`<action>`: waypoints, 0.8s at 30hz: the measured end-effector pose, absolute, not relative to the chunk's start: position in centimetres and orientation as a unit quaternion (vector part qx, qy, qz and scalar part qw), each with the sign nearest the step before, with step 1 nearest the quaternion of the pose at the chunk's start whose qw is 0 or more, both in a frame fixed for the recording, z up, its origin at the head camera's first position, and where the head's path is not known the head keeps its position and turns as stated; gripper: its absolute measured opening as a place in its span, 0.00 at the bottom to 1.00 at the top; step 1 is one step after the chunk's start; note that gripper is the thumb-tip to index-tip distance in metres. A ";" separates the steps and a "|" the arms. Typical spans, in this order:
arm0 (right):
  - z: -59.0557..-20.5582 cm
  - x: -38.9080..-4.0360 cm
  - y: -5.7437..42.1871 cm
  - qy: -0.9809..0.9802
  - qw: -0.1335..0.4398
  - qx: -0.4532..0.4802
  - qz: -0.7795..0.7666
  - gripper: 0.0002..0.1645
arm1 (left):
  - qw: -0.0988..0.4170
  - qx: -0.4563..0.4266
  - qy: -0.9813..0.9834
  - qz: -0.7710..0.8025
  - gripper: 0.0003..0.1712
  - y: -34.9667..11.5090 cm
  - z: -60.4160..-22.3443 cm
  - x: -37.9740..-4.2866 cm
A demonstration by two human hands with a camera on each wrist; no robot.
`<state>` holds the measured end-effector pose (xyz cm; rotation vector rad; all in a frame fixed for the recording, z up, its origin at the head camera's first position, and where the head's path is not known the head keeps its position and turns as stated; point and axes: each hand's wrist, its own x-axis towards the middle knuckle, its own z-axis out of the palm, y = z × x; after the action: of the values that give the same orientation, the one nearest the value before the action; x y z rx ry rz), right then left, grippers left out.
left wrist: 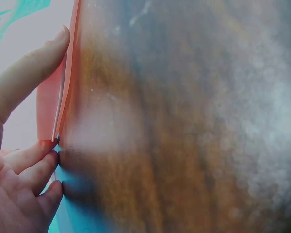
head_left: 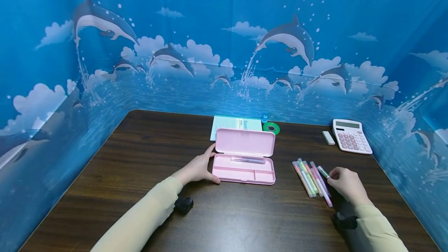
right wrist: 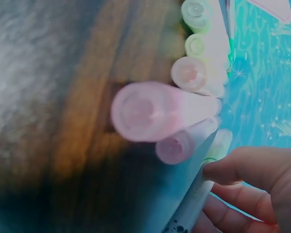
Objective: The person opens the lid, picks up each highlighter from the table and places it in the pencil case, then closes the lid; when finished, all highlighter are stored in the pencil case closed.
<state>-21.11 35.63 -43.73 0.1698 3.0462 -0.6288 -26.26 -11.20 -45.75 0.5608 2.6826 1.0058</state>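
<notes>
A pink pencil case (head_left: pixel 264 181) lies with its lid (head_left: pixel 245 142) raised at the back, and one pen or marker (head_left: pixel 248 160) rests in its long rear compartment. My left hand (head_left: pixel 199 166) holds the case at its left end, thumb by the front corner and fingers further back; in the left wrist view the thumb and fingertips meet the pink edge (left wrist: pixel 49 111). At the right, my right hand (head_left: pixel 346 185) pinches a pale marker (head_left: pixel 322 171) with a green ring, tilted beside a row of colored markers (head_left: pixel 308 179). In the right wrist view, the thumb presses this marker (right wrist: pixel 186 206).
Behind the case lie a light blue notebook (head_left: pixel 227 123), a green tape roll (head_left: pixel 274 125) and a small blue item (head_left: pixel 264 118). A white eraser (head_left: pixel 328 138) and a pink calculator (head_left: pixel 351 137) sit at the back right. Dolphin-print cloth hangs around the brown table (head_left: pixel 147 143).
</notes>
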 end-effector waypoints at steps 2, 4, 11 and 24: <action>-43.6 -21.1 35.5 0.979 0.006 0.051 -0.200 0.10 | 0.114 0.190 0.913 0.342 0.75 -11.2 -45.7 -26.3; -43.4 -21.1 35.2 0.979 0.002 0.047 -0.198 0.10 | 0.117 0.187 0.914 0.341 0.76 -11.2 -45.7 -26.3; -42.4 -21.6 33.7 0.982 -0.014 0.021 -0.186 0.09 | 0.117 0.183 0.915 0.339 0.76 -11.3 -45.6 -26.4; -41.4 -23.1 29.4 0.981 -0.036 -0.032 -0.187 0.07 | 0.124 0.184 0.917 0.332 0.75 -11.4 -44.8 -27.0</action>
<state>-23.06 29.43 -41.41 -0.1023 3.1554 -0.6008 -26.97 -11.44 -44.79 0.5356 2.6723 0.9683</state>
